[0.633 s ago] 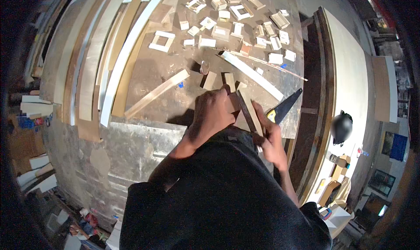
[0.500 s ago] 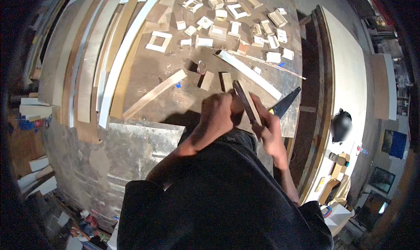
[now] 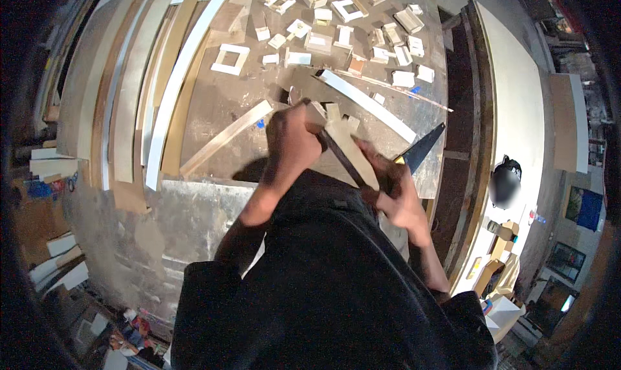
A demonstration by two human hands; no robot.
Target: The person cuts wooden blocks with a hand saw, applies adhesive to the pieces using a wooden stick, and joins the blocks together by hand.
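Note:
My right hand (image 3: 399, 192) is closed around the lower end of a flat, pale wooden piece (image 3: 352, 156) with a dark edge, held tilted in front of my body. Against the upper end of that piece is my left hand (image 3: 292, 140), curled into a fist. A small brownish thing shows blurred by its fingers, too unclear to name. Just beyond the wooden piece, a small wood block (image 3: 350, 122) is partly hidden. A handsaw (image 3: 424, 151) with a dark blade lies beside my right hand, its handle mostly covered.
Long boards (image 3: 132, 92) lie along the workbench's left side. A wood strip (image 3: 226, 137) and a white strip (image 3: 369, 105) rest nearer the middle. Several small frames and blocks (image 3: 318, 42) are scattered at the far side. Right of a dark gap stands a pale tabletop (image 3: 517, 111).
My left hand has moved left and up. The wooden piece has turned, so its broad pale face now shows more. My right hand has shifted slightly downward.

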